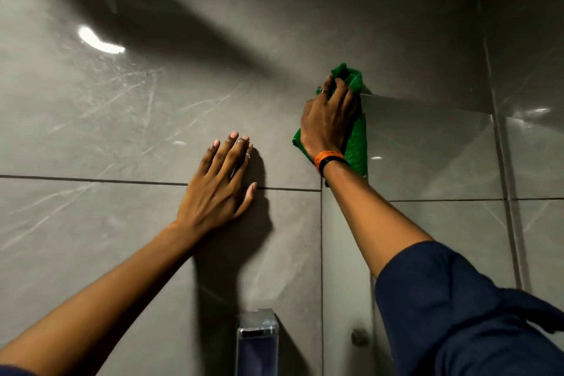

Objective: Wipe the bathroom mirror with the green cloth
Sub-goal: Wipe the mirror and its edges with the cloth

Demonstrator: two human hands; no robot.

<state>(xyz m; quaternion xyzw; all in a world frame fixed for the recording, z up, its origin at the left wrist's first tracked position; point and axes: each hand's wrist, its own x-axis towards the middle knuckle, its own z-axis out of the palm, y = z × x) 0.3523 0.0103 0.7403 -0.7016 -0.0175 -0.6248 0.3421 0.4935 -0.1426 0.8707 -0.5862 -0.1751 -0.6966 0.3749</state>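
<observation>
Green cloth (357,143) is pressed under the right hand (328,125) at the top left corner of the mirror (427,156), bunched above the fingers (338,91) and trailing down past the wrist along the mirror's left edge. Those fingers are curled loosely over the cloth, pinning it flat against the surface instead of pinching it. The left hand (219,183) holds nothing; it lies spread and flat on the grey wall tile (122,119), well to the left of the cloth, apparently bracing the body.

Risks, as I judge them: the cloth sits half on tile and half on glass, so a stroke leftward would wipe wall, not mirror. The mirror's upper edge just beside the fingertips looks like a raised lip, which could catch the bunched cloth or scrape a knuckle. The loose hanging tail could fold under and leave streaks. With the arm stretched high, a slip of the bracing palm on glossy tile would cost balance.

Open glass runs to the right of the fingers and below them, up to the wall corner (500,162). Below the left hand, a clear holder (258,333) juts from the wall, with a small knob (357,337) nearer the mirror's lower edge.
</observation>
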